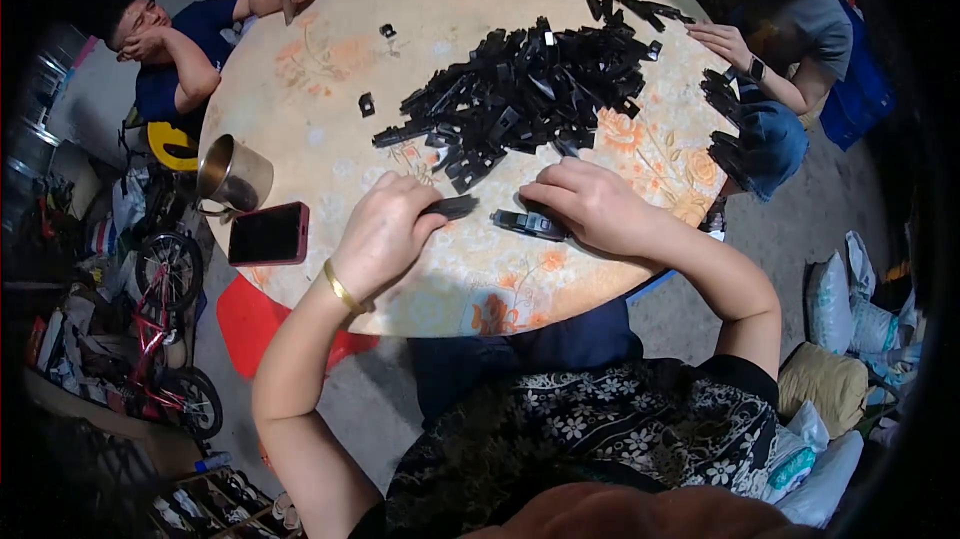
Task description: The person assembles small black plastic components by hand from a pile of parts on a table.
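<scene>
My left hand [385, 224], with a gold bracelet at the wrist, is closed around a small bundle of thin black plastic pieces [452, 207]. The bundle's end sticks out past my thumb. Closed over a black plastic part [530, 225] with shiny edges, my right hand [592, 201] rests near the table's front edge, its palm hiding some of that part. Another dark piece [566, 150] shows at the right hand's knuckles. Just beyond both hands lies a large heap of black plastic parts [540, 89].
On the round flowered table [330, 139], a metal mug [235, 174] and a phone [270, 235] lie left of my left hand. Two loose black parts lie beyond. Across at left sits one person [180, 49]; at right another [800, 29] handles black pieces. A red stool [255, 329] stands below.
</scene>
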{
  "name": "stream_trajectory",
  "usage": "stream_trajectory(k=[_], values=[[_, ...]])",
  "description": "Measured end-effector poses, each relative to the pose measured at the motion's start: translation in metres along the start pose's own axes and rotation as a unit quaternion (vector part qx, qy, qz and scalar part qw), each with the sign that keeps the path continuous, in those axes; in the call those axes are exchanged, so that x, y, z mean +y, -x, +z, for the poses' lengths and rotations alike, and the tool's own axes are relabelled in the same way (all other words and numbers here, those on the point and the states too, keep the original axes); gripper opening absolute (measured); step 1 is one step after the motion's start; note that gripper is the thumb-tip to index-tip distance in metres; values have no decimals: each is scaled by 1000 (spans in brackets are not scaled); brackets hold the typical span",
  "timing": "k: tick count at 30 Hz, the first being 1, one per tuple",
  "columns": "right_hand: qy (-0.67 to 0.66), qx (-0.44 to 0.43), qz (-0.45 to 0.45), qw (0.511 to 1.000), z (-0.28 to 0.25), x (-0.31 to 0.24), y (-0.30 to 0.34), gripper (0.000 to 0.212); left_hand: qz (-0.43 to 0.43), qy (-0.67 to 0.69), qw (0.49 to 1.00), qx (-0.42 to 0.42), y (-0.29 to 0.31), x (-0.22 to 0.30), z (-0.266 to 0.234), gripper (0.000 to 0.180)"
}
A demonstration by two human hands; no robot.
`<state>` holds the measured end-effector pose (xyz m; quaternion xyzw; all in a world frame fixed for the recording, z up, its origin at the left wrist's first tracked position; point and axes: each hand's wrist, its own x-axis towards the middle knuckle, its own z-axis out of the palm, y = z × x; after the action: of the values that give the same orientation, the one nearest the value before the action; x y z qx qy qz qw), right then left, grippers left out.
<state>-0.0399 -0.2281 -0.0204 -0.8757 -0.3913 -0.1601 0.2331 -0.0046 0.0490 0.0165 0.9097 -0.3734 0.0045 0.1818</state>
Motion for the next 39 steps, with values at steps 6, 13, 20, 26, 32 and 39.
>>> stream_trajectory(k=[6,13,20,26,32,39], values=[[-142,87,107,980,-17,1,18,38,47,81,993,67,-36,32,32,19],[8,0,177,984,-34,2,36,27,93,76,992,34,-62,47,47,21],[-92,50,174,979,-28,1,32,25,-30,82,995,-40,-56,62,50,39],[-51,37,207,976,-28,6,23,25,-229,450,854,-124,-61,33,43,26],[-76,79,145,983,-22,-5,12,20,-9,116,993,23,-45,51,44,23],[20,-15,102,994,-39,-1,14,20,35,155,986,53,-46,39,46,18]])
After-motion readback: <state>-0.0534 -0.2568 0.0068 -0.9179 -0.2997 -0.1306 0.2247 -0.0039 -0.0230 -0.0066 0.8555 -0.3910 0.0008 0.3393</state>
